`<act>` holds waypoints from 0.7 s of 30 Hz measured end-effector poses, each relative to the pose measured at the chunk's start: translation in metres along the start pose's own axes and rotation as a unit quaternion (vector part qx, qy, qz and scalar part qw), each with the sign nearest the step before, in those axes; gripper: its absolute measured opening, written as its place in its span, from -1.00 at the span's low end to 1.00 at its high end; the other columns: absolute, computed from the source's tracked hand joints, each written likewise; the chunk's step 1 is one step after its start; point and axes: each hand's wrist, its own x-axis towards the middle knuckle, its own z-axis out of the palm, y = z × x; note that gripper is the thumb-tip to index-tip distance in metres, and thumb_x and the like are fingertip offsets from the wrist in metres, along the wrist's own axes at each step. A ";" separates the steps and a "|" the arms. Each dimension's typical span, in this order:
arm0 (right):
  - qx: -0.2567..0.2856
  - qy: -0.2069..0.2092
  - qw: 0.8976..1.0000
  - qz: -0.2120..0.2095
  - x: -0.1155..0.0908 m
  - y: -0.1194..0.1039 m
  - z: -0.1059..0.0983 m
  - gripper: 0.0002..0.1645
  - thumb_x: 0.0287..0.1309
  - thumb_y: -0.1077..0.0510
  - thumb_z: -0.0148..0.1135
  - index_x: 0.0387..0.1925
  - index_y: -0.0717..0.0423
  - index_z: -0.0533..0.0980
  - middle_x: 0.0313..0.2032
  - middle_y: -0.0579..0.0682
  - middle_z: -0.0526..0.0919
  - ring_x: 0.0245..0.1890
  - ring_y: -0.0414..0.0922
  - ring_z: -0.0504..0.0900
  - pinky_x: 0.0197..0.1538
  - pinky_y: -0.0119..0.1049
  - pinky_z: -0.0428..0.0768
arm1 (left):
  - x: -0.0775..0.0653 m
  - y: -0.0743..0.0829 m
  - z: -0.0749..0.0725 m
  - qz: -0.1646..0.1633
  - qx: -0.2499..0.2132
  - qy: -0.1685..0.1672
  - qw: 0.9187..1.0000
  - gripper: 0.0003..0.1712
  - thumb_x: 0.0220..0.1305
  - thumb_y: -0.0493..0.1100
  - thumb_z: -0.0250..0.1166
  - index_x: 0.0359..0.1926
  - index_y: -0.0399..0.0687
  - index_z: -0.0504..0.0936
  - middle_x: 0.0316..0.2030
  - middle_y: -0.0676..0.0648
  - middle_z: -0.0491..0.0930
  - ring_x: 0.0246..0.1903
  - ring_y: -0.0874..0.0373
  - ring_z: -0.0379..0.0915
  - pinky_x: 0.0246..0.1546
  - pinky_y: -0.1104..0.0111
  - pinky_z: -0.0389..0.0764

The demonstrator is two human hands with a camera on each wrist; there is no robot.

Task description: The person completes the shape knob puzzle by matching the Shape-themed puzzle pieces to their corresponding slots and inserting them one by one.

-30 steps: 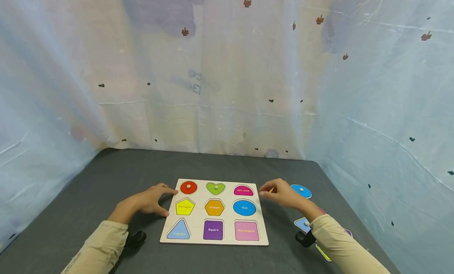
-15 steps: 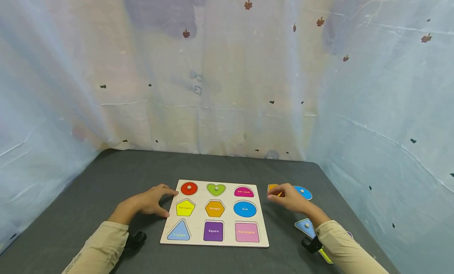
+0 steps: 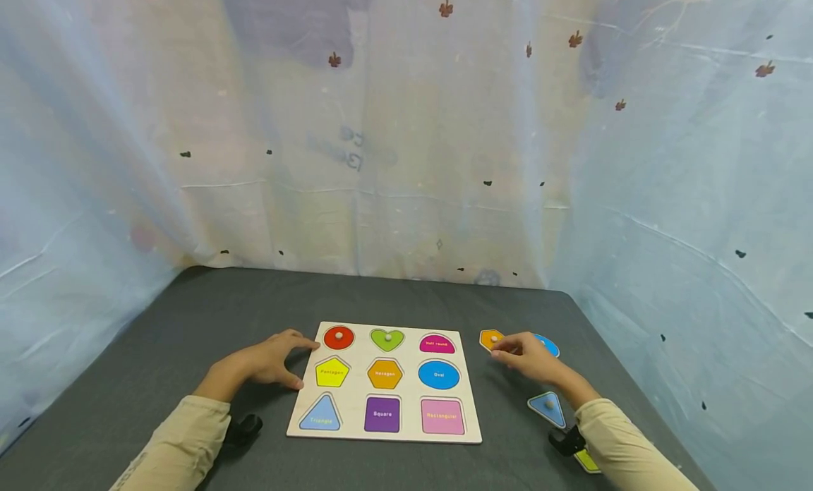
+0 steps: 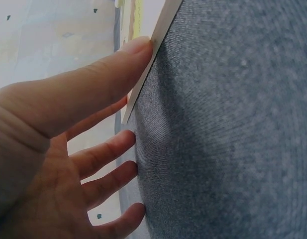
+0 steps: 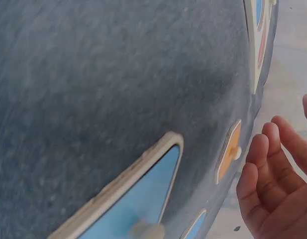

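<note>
A wooden shape puzzle board (image 3: 351, 406) lies flat on the dark table. At its left edge, my left hand (image 3: 269, 357) touches the rim with thumb and index finger; in the left wrist view the thumb (image 4: 108, 74) lies against the board's side, other fingers spread. The red circle piece (image 3: 339, 343) and green heart piece (image 3: 381, 343) sit in their recesses, knobs up. Right of the board, an orange hexagon piece (image 3: 488, 338) lies on the table. Just beside it hovers my right hand (image 3: 530, 358), fingers loosely bent, holding nothing; a gap shows in the right wrist view.
Partly behind the right hand is a blue oval-looking piece (image 3: 549, 346). Nearer me lie a blue triangle piece (image 3: 546, 408) and a yellow piece (image 3: 588, 463), partly covered by the sleeve. A pale plastic sheet (image 3: 406, 159) hangs around the table.
My right hand has moved right, away from the board. The orange hexagon piece, mostly hidden behind its fingers earlier, now lies uncovered on the table. The left hand has stayed in place.
</note>
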 end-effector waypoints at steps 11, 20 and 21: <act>0.004 0.018 1.000 0.019 -0.012 0.009 -0.012 -0.63 0.40 0.14 0.22 0.01 0.39 0.63 -0.12 0.28 0.73 -0.31 0.00 0.65 -0.25 -0.22 0.70 | -0.002 0.002 0.000 -0.001 -0.003 -0.001 1.000 -0.11 -0.03 -0.09 0.63 0.36 -0.02 0.50 0.34 -0.36 0.32 0.34 -0.35 0.24 0.27 -0.30 0.35; -0.028 0.039 0.998 0.028 -0.020 0.019 -0.024 -0.62 0.42 0.12 0.20 0.00 0.40 0.62 -0.05 0.30 0.71 -0.38 0.01 0.66 -0.28 -0.25 0.67 | -0.003 0.004 -0.003 0.000 -0.004 -0.003 1.000 -0.11 -0.02 -0.10 0.62 0.37 -0.04 0.49 0.35 -0.37 0.30 0.35 -0.37 0.23 0.26 -0.30 0.35; -0.029 0.042 0.998 0.034 -0.021 0.020 -0.024 -0.61 0.41 0.11 0.21 0.01 0.41 0.62 -0.05 0.30 0.71 -0.39 0.00 0.67 -0.29 -0.29 0.65 | -0.003 0.004 -0.003 0.000 -0.002 -0.003 1.000 -0.11 -0.02 -0.10 0.62 0.37 -0.04 0.49 0.35 -0.37 0.30 0.35 -0.37 0.23 0.26 -0.30 0.35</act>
